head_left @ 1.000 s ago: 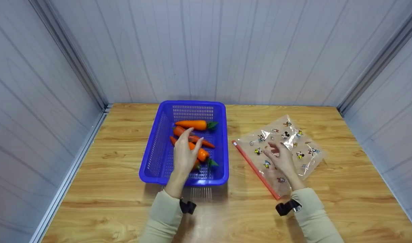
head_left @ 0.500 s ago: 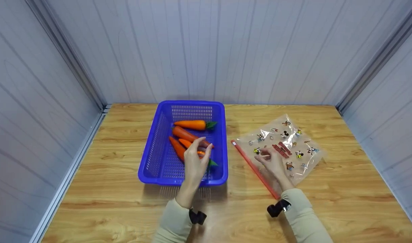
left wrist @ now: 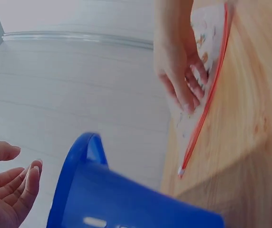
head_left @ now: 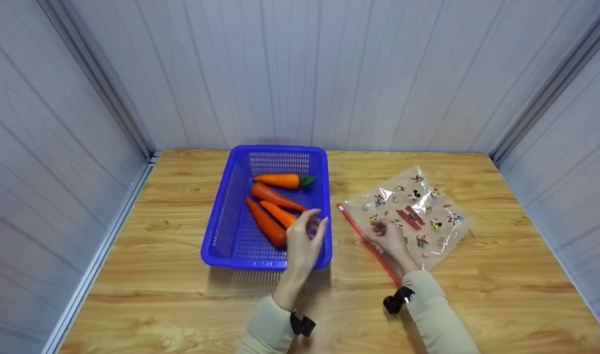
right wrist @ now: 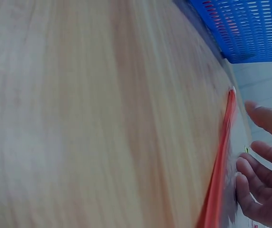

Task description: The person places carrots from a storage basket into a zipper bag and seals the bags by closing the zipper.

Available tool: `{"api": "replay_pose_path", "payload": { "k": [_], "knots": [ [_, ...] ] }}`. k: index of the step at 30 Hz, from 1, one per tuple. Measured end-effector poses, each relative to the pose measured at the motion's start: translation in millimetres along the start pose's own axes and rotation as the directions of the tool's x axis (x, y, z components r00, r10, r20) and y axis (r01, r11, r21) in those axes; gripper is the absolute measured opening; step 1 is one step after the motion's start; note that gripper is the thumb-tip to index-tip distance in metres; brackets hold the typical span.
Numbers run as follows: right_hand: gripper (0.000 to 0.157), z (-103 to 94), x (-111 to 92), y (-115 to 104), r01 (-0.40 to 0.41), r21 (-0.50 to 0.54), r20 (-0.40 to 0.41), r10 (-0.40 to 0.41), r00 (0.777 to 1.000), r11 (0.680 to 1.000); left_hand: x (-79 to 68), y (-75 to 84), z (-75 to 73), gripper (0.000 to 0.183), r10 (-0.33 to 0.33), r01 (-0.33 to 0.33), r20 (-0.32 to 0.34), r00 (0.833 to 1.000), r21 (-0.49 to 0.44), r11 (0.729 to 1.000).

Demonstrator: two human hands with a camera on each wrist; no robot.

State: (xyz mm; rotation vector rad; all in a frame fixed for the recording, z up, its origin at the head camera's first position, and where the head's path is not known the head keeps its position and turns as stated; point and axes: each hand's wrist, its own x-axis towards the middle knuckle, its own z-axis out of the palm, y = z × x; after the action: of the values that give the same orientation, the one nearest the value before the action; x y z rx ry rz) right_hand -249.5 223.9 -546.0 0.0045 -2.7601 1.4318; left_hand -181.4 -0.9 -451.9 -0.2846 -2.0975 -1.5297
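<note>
My left hand (head_left: 303,246) hovers over the front right corner of a blue plastic basket (head_left: 216,231), thumb and fingers apart with nothing between them. In the left wrist view that hand (left wrist: 7,183) shows beside the basket's rim. Several carrots lie in the basket, among them one with green leaves (head_left: 280,181) at the back; my hand hides part of the nearer ones. My right hand (head_left: 390,241), fingers loosely bent, is over a clear zip bag (head_left: 432,211) printed with cartoon figures. Its fingertips (right wrist: 243,178) are close beside the bag's red zip strip (right wrist: 220,156).
The basket and bag lie side by side on a wood-grain table (head_left: 172,295), with a narrow strip of tabletop between them. Pale panel walls (head_left: 300,73) enclose the table at the back and both sides. Each wrist wears a black camera (head_left: 302,325).
My left hand has moved right and nearer across the basket, uncovering carrots. The right hand has shifted left over the bag toward its red strip. Basket and bag stay in place.
</note>
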Motion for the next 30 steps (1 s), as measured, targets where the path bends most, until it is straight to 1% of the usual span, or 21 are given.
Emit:
{"api": "replay_pose_path", "payload": {
  "k": [4,9,13,18,22,27,30],
  "knots": [
    [0.048,2.9,1,-2,0.015,-0.072,0.036,-0.013,0.999,0.997,-3.9,2.0,8.0,0.016,-0.016,0.016,0.03,0.999,-0.015,1.0],
    [0.044,2.8,2,-2,0.046,-0.139,0.044,-0.041,0.998,0.989,-9.3,4.2,18.8,0.015,-0.008,0.01,0.054,0.998,-0.039,0.999],
    [0.039,1.3,2,-2,0.057,-0.12,0.046,-0.051,0.998,0.991,-13.2,5.7,24.2,0.015,-0.003,0.006,0.071,0.997,-0.043,0.999],
    [0.029,0.6,1,-1,0.08,-0.06,0.037,-0.078,0.996,0.995,-15.8,6.5,29.1,0.015,0.006,-0.002,0.081,0.997,-0.057,0.998],
    [0.023,0.1,0,0,0.089,-0.06,0.028,-0.087,0.996,0.994,-17.7,7.8,32.0,0.018,0.015,-0.008,0.095,0.995,-0.072,0.997],
    [0.022,-1.6,-4,0,0.084,-0.069,0.042,-0.081,0.996,0.994,-21.6,7.4,34.5,0.028,0.011,-0.01,0.118,0.993,-0.013,1.0],
    [0.023,-2.5,-8,-2,0.07,-0.05,0.048,-0.068,0.997,0.996,-24.2,6.8,35.5,0.032,0.016,-0.017,0.137,0.99,0.009,1.0]
  ]
}}
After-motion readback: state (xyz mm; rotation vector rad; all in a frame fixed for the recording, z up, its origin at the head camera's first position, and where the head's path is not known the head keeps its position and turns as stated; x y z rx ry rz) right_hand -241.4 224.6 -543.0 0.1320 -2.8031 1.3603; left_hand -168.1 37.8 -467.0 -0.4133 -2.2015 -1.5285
